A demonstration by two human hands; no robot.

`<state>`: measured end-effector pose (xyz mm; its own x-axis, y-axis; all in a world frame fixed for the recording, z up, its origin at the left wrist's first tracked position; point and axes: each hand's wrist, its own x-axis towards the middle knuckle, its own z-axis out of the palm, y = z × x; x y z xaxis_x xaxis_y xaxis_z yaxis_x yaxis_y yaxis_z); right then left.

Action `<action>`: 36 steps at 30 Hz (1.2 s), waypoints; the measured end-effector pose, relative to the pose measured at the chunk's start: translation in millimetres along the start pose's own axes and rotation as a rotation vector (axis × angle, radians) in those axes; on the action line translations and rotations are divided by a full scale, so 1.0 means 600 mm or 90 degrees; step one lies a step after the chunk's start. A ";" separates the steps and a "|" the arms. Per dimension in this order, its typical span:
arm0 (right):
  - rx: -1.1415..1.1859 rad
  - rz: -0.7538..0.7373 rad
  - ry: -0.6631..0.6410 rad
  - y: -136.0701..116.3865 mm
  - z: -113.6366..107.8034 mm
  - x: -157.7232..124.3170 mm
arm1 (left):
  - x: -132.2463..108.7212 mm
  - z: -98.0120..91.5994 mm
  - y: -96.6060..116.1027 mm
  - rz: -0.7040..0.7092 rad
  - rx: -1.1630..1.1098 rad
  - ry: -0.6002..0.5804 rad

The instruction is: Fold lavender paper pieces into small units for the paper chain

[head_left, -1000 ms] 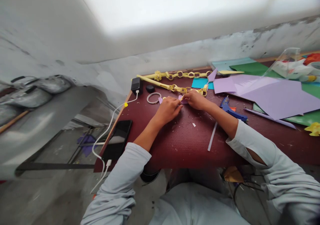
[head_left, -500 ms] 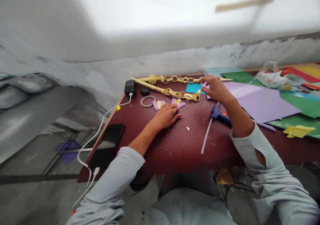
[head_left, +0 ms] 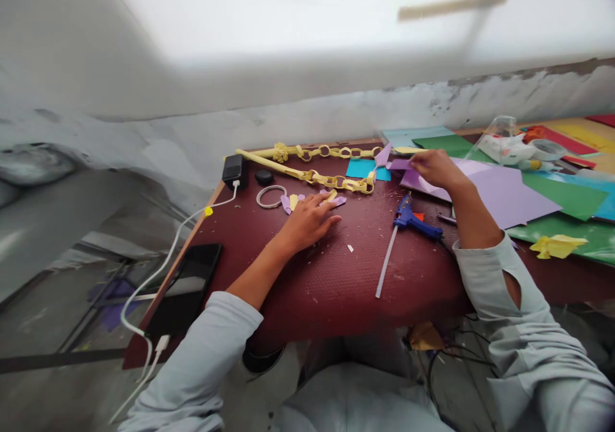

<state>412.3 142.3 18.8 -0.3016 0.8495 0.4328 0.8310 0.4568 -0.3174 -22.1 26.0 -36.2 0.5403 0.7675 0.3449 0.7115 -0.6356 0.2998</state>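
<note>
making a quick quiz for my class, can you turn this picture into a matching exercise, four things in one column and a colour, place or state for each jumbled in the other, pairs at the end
Column one
1. smartphone
2. glue gun
3. paper chain
4. left hand

Column two
A. pale yellow, made of looped links
B. spread over small purple and yellow paper pieces
C. black, by the left edge of the table
D. blue, with a pale stick running from it

Right pairs: 1-C, 2-D, 3-A, 4-B
</note>
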 end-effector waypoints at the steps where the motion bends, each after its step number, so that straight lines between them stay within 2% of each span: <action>1: 0.016 0.012 0.037 -0.010 -0.006 0.000 | 0.001 0.000 0.001 0.001 -0.034 0.014; 3: 0.119 0.023 0.122 -0.043 -0.014 -0.003 | 0.002 0.004 0.004 0.002 -0.125 0.043; 5: 0.198 0.001 0.138 -0.091 -0.007 -0.007 | 0.004 0.013 0.006 -0.015 -0.256 0.068; 7: 0.278 -0.031 0.130 -0.147 0.016 -0.013 | 0.005 0.025 0.009 -0.063 -0.421 0.085; 10: 0.488 -0.122 -0.001 -0.224 0.065 -0.027 | 0.006 0.037 0.016 -0.143 -0.655 0.092; 13: 0.624 -0.150 -0.157 -0.267 0.108 -0.042 | 0.009 0.034 0.026 -0.168 -0.799 0.113; 16: 0.659 -0.158 -0.211 -0.277 0.129 -0.052 | 0.011 0.022 0.032 -0.176 -0.822 0.154; 18: 0.632 -0.151 -0.197 -0.273 0.131 -0.055 | 0.013 0.016 0.033 -0.186 -0.786 0.169; 24: 0.429 -0.160 0.002 -0.261 0.121 -0.047 | 0.015 0.009 0.040 -0.197 -0.714 0.162; 26: 0.415 -0.168 0.022 -0.260 0.122 -0.046 | 0.015 0.009 0.044 -0.180 -0.728 0.163; 29: 0.505 -0.111 -0.059 -0.265 0.127 -0.049 | 0.014 0.010 0.045 -0.164 -0.765 0.165; 33: 0.675 -0.044 -0.191 -0.277 0.131 -0.056 | 0.014 0.012 0.041 -0.187 -0.799 0.145; 36: 0.742 -0.021 -0.237 -0.281 0.131 -0.057 | 0.012 0.011 0.039 -0.222 -0.796 0.140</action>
<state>245.6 57.1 -8.9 -0.5884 0.7698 0.2473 -0.0370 0.2799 -0.9593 1.5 17.3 -32.3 0.2458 0.9516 0.1842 -0.1599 -0.1476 0.9760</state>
